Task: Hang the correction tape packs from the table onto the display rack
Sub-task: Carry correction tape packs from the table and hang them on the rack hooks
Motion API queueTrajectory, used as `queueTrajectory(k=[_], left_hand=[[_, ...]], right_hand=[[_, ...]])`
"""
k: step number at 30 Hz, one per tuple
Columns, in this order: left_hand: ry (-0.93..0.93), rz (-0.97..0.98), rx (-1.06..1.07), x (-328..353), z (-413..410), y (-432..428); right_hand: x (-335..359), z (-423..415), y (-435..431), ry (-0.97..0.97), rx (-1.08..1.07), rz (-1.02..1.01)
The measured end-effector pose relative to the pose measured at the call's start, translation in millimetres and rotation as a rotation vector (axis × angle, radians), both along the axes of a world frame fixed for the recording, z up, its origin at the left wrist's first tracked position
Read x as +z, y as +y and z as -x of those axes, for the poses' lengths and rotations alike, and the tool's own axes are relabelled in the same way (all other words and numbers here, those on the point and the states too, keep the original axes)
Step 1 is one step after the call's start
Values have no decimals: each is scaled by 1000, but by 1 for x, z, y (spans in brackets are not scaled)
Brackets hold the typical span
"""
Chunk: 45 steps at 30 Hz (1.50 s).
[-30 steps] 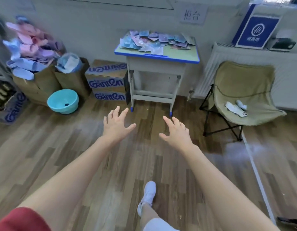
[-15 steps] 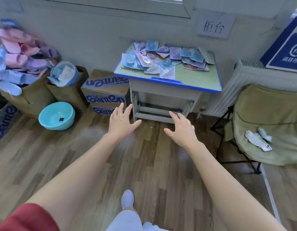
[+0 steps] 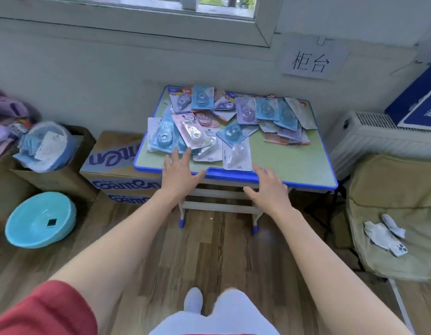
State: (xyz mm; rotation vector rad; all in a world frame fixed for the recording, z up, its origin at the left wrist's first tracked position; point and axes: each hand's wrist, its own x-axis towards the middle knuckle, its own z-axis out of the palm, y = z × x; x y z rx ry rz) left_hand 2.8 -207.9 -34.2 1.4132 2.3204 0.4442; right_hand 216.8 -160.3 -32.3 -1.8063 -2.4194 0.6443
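Several correction tape packs (image 3: pixel 224 119) in blue, pink, purple and white lie in a loose heap on a small green table with a blue rim (image 3: pixel 294 163). A white pack marked 36 (image 3: pixel 236 154) lies nearest the front edge. My left hand (image 3: pixel 179 174) reaches over the front rim with spread fingers, its fingertips at the edge of the left packs. My right hand (image 3: pixel 268 187) hovers open at the front rim, just right of the white pack. Both hands hold nothing. No display rack is in view.
Cardboard boxes (image 3: pixel 117 170) stand left of the table, with a turquoise basin (image 3: pixel 40 220) on the wooden floor. Further left, boxes hold slippers and bags (image 3: pixel 43 146). A folding chair (image 3: pixel 393 213) with a phone on it stands right, before a radiator (image 3: pixel 379 134).
I have walked up to the table, which now fills the middle of the view. Both open hands have moved forward from mid-air to the table's front edge.
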Motion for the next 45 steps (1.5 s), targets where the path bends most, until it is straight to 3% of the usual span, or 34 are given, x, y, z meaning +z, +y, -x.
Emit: queueTrajectory(k=[11,19,25,30,40,45], left_hand=[[103,101,142,-44,24,157],[215,255,299,-73,32,216],[195,214,428,-74,44,234],[200,138,448,-73,42,240],[178,82,429,-65,32,252],[160,59,422,-62,34,249]], right_hand=[[-20,-6,183,15,-219,-49],[-39,-12,283,-21,-147,9],[-47,2,318,-46,-53,-89],[-52,21,345,-54,-3,-41],[-64,60,375,-237,-90,-17],[-69,66,375,-188,-122,-3]])
